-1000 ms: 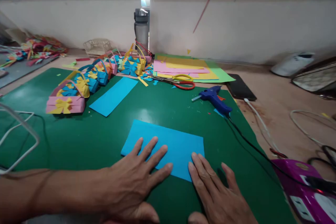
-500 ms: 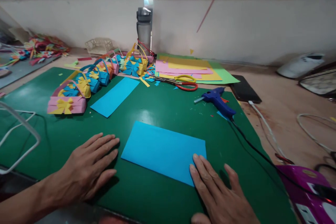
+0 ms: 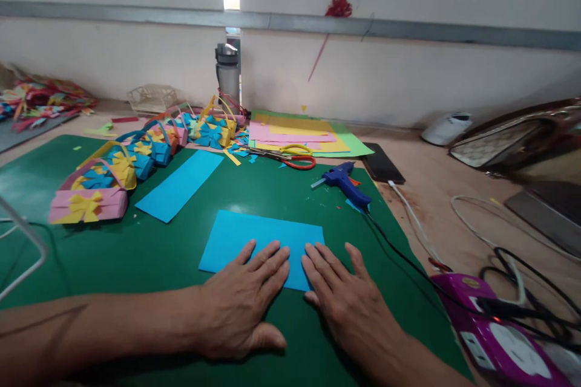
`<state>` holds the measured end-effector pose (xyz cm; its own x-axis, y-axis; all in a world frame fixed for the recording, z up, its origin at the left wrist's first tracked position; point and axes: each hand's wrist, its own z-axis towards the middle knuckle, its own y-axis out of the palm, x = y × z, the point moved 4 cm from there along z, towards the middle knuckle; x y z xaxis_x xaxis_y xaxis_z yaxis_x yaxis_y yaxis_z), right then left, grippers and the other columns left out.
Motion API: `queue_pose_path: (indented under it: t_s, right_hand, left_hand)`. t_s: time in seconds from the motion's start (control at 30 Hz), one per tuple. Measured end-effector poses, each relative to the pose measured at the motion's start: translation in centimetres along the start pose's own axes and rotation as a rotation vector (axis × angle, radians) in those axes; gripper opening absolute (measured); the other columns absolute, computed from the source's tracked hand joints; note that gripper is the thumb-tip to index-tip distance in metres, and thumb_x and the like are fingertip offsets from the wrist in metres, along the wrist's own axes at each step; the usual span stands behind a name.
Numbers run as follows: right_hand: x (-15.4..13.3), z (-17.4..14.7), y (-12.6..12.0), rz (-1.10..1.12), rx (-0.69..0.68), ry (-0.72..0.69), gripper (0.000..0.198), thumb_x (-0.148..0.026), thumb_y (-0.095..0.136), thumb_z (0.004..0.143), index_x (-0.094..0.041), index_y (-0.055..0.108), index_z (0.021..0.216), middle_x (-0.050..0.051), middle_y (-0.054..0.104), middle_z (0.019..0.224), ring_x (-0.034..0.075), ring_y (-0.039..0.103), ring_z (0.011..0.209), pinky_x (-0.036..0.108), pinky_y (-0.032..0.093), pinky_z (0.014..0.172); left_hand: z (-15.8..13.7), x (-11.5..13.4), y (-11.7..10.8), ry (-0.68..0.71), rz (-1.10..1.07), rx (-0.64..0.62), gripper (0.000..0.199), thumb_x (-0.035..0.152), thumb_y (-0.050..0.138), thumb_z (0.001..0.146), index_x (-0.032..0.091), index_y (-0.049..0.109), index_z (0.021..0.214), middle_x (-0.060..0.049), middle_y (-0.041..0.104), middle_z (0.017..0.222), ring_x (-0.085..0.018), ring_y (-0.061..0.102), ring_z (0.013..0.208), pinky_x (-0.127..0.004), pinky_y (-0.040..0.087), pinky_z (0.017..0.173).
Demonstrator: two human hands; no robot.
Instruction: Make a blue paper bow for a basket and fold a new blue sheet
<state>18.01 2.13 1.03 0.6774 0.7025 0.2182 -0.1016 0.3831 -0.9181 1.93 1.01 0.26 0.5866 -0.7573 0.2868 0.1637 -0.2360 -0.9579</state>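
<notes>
A blue sheet of paper (image 3: pixel 254 233) lies flat on the green mat (image 3: pixel 149 272) in front of me. My left hand (image 3: pixel 247 299) rests palm down with its fingers stretched over the sheet's near middle. On the right part of the same sheet lie the fingertips of my right hand (image 3: pixel 345 296), thumb and fingers apart. Both hands are open and grip nothing. A longer blue paper strip (image 3: pixel 181 184) lies farther back to the left. Beside it stands a row of small paper baskets with bows, the nearest a pink basket (image 3: pixel 88 204).
A blue glue gun (image 3: pixel 347 186) lies right of centre, its cord running to a purple power strip (image 3: pixel 499 329). Scissors (image 3: pixel 297 157) lie before stacked coloured paper (image 3: pixel 295 130). Behind are a bottle (image 3: pixel 228 75) and a phone (image 3: pixel 384 163). A white frame (image 3: pixel 27 242) juts in at left.
My left hand has moved right from the bare mat onto the blue sheet. My right hand still touches the sheet's right part, a little farther in. The camera view has turned right and up.
</notes>
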Motion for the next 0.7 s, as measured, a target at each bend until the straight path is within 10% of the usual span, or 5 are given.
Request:
queue_pose_path:
  t_s: [0.37,0.7]
  right_hand:
    - [-2.5,-0.3,-1.1,0.027,-0.045,-0.186,0.06,-0.059,0.047,0.082,-0.011,0.062,0.114,0.023,0.061,0.118,0.038,0.056,0.108,0.053,0.043,0.083]
    - [-2.6,-1.3,-1.4,0.041,-0.053,-0.014,0.065,-0.067,0.041,0.082,-0.016,0.062,0.114,0.016,0.058,0.126,0.034,0.048,0.118,0.059,0.029,0.097]
  left_hand:
    - [-1.3,-0.4,-0.2,0.077,-0.035,-0.012,0.074,0.06,0.034,0.09,0.005,0.033,0.139,-0.03,0.024,0.144,-0.045,0.01,0.134,-0.065,0.026,0.102]
    - [-3.4,-1.2,0.7,0.063,0.133,0.205,0.054,0.045,0.049,0.09,0.01,0.044,0.132,-0.022,0.034,0.144,-0.041,0.012,0.137,-0.061,0.037,0.099]
